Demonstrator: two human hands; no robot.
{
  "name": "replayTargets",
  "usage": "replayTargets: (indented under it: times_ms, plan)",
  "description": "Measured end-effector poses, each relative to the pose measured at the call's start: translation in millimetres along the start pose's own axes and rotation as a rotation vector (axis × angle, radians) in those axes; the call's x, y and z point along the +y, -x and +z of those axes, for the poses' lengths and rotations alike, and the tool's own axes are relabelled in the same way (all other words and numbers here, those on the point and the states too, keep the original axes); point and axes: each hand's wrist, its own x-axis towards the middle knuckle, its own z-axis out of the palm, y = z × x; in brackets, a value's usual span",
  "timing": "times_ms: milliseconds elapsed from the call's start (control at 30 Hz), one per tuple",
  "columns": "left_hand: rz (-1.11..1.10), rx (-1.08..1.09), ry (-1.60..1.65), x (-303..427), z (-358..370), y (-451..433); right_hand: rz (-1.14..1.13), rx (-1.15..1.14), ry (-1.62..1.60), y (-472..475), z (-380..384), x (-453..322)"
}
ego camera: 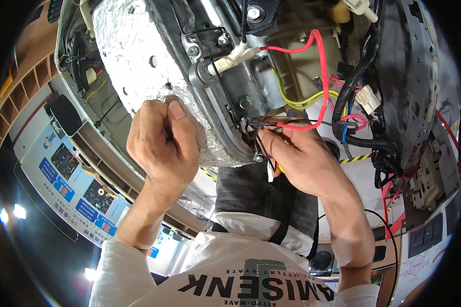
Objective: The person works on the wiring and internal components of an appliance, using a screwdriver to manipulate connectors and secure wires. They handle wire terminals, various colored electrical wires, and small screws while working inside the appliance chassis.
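Observation:
In front of me is an opened appliance with a curved metal housing (pixel 138 46) wrapped in silver foil. My left hand (pixel 163 138) rests against the foil, fingers curled and thumb bent over them, with nothing visible in it. At the lower end of the housing's dark metal rim (pixel 230 111), my right hand (pixel 299 153) touches thin black wires beside a black-sleeved terminal (pixel 263 122). Its fingertips are hidden, so I cannot tell what they grip. A red wire (pixel 322 76) loops from that terminal up to a white-sleeved connector (pixel 230 61). Something yellow shows under this hand.
A yellow-green wire (pixel 292 101) runs right to a black-taped wiring harness (pixel 353 92) with a white plug (pixel 367 99). Bolts such as a hex bolt (pixel 246 102) stud the metal bracket. A perforated metal side panel (pixel 415 76) stands at the right. Yellow-black tape (pixel 355 158) marks the floor.

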Motion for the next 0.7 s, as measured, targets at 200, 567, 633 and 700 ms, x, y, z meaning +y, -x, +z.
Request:
replayTargets:
  times_ms: [200,567,633,700]
  plan:
    - [0.022,-0.008,-0.030,-0.8,-0.9,-0.5,0.008,-0.120,0.071,-5.9,-2.8,-11.4]
    - [0.053,0.014,0.030,-9.6,0.5,-1.9,0.106,-0.122,-0.459,-6.2,-4.2,-4.3]
    - [0.035,0.006,0.034,-9.6,0.0,-1.4,0.045,-0.084,-0.626,-2.3,-4.5,-1.9]
    - [0.014,0.000,0.019,-8.7,-0.7,-1.9,0.055,-0.026,-0.602,-0.3,-7.4,1.8]
